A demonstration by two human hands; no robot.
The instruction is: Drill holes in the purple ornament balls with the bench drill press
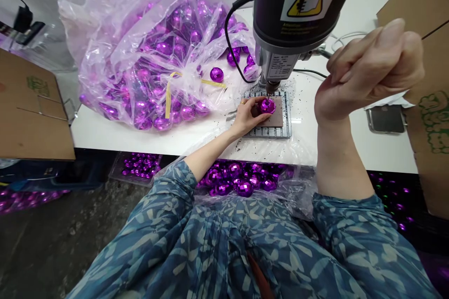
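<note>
Purple ball [267, 105] on the drill plate [286, 119], directly under the bit [270, 88]; my left hand [249, 116] has its fingers clamped on it. My right hand [368, 72], raised beside the drill [298, 14], is fisted around a thin lever. Bag [147, 56] of balls lies left on the surface [140, 133].

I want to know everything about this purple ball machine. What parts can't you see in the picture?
Head view only:
- Drill press: its top is cut off by the upper edge.
- Right hand: closed on something its fingers hide.
- Purple ball: partly covered by the left hand; the drill tip's contact is too small to see.
- Bag of balls: the count is blurred by crinkled plastic.
</note>
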